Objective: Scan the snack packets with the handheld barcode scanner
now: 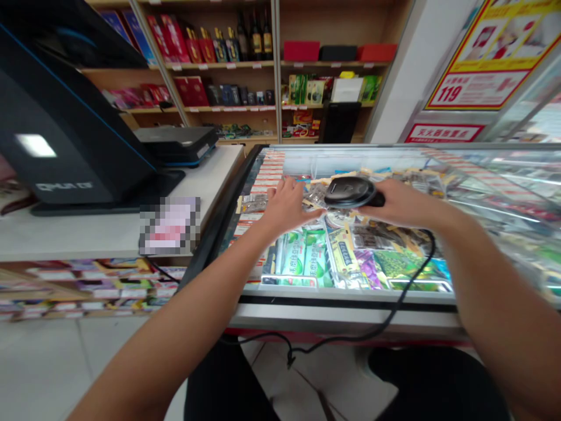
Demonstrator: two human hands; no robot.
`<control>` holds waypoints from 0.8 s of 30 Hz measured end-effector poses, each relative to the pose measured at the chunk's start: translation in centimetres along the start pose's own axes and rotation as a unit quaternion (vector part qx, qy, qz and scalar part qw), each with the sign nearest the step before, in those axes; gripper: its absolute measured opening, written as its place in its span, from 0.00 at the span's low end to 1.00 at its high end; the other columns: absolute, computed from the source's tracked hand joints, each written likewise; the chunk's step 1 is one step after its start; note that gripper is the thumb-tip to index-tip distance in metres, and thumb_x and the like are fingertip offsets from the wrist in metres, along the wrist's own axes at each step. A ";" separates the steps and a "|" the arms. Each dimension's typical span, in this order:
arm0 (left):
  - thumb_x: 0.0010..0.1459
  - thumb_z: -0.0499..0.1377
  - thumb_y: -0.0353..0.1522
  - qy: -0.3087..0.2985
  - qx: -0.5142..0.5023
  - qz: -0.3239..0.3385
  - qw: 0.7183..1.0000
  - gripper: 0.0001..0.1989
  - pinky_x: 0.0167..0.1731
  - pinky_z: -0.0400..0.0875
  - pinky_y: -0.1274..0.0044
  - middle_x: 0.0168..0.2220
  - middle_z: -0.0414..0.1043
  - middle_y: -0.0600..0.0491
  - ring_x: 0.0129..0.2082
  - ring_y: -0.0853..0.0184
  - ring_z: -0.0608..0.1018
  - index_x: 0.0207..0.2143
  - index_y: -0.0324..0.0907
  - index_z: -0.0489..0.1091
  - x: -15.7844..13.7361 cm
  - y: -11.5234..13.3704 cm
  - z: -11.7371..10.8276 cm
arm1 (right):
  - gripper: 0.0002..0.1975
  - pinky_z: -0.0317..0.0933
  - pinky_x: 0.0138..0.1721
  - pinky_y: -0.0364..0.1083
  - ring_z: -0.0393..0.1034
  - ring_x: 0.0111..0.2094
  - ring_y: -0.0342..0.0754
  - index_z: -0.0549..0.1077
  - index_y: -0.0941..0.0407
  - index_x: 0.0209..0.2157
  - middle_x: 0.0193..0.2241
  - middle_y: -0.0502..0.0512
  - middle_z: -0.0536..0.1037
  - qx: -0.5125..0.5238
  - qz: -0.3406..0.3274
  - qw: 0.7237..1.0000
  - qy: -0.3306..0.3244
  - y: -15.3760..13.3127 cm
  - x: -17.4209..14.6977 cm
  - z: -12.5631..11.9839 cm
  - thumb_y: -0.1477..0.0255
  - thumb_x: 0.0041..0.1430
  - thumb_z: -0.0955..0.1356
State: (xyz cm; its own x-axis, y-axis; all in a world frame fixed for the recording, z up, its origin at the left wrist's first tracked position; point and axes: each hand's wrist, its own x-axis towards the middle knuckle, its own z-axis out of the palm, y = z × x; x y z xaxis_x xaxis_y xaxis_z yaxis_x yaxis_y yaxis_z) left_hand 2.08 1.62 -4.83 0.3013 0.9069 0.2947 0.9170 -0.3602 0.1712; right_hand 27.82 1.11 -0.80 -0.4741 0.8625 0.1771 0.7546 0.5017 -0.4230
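Note:
My right hand (397, 202) is wrapped round the handle of a black barcode scanner (350, 192); its head points left, above the glass top of a display freezer (280, 316). A black cable (412, 286) loops from the scanner toward me and down past the freezer's front edge. My left hand (284, 204) lies palm down at the glass, fingers stretched forward and thumb out to the right, close to the scanner head. By its left side is a small brown-and-clear packet (254, 203), beside a column of orange-and-white labels (268, 169). Whether the palm touches that packet is hidden.
Packaged goods, among them green packs (304, 257), show through the glass. At left, a white counter (87, 237) carries a dark checkout terminal (83, 128), a black flat device (175, 143) and a blurred-out phone-like object (170, 227). Stocked shelves (223, 67) stand behind.

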 end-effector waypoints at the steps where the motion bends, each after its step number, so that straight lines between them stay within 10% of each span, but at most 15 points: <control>1: 0.57 0.61 0.56 0.004 -0.002 -0.001 1.000 0.38 0.58 0.60 0.54 0.61 0.64 0.36 0.62 0.44 0.65 0.60 0.39 0.64 0.0 0.8 0.5 | 0.14 0.65 0.33 0.51 0.72 0.32 0.55 0.77 0.54 0.33 0.30 0.55 0.81 0.001 -0.002 1.000 -0.003 0.1 0.0 0.0 0.58 0.52 0.71; 24: 0.53 0.65 0.26 -0.039 -0.026 0.135 0.990 0.32 0.64 0.53 0.56 0.63 0.62 0.45 0.65 0.50 0.61 0.60 0.46 0.63 0.0 -1.1 0.0 | 0.11 0.59 0.28 0.47 0.67 0.24 0.48 0.71 0.53 0.22 0.20 0.49 0.73 -0.002 -0.034 0.997 -0.064 -1.4 -0.5 0.0 0.62 0.49 0.72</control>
State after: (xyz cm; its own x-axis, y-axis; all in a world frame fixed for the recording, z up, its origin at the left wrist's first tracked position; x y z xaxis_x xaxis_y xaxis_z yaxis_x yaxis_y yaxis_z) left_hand 1.12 2.01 -5.00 0.5543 0.7896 0.2633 0.7866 -0.6004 0.1445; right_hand 27.01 0.02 -0.31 -0.5790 0.8103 0.0899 0.7198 0.5599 -0.4104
